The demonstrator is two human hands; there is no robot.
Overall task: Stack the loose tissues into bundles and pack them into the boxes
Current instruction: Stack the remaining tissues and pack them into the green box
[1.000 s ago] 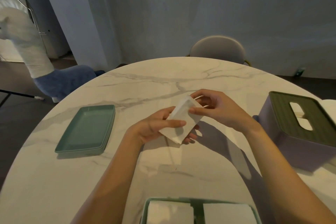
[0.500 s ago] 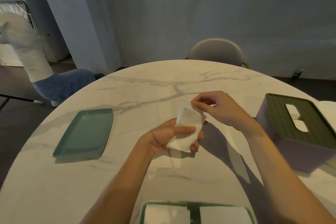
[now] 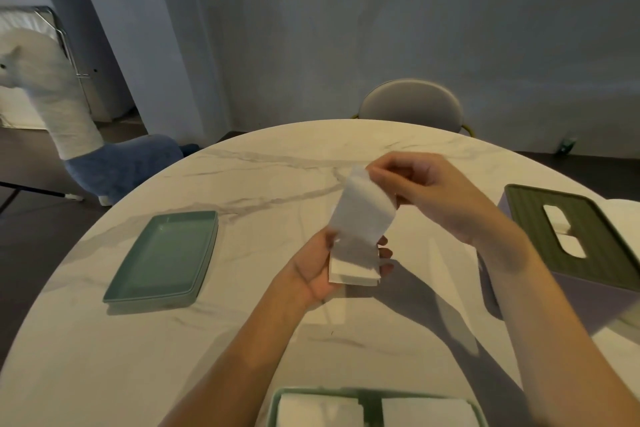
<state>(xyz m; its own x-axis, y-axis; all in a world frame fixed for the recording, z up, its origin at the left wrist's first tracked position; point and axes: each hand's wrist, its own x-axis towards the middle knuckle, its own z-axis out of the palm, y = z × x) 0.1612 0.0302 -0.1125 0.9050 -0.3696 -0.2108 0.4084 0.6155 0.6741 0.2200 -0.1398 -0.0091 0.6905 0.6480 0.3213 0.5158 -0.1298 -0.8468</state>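
Observation:
A small bundle of folded white tissues point(image 3: 353, 272) lies in my left hand point(image 3: 317, 270), whose fingers curl round it above the middle of the table. My right hand point(image 3: 426, 191) pinches the far edge of the top tissue point(image 3: 362, 215) and lifts it up off the bundle. A purple tissue box with a dark green slotted lid point(image 3: 568, 236) stands at the right. An open green box point(image 3: 280, 402) at the near edge holds two white tissue stacks point(image 3: 318, 414).
A green tray-like lid point(image 3: 166, 256) lies on the left of the round marble table point(image 3: 207, 340). A grey chair point(image 3: 412, 104) stands behind the far edge. A plush blue-and-white animal point(image 3: 69, 135) is on the floor at left.
My right hand has pulled the top tissue's edge upward, so it stands raised over the bundle. My left hand turned the bundle more upright and holds it from below.

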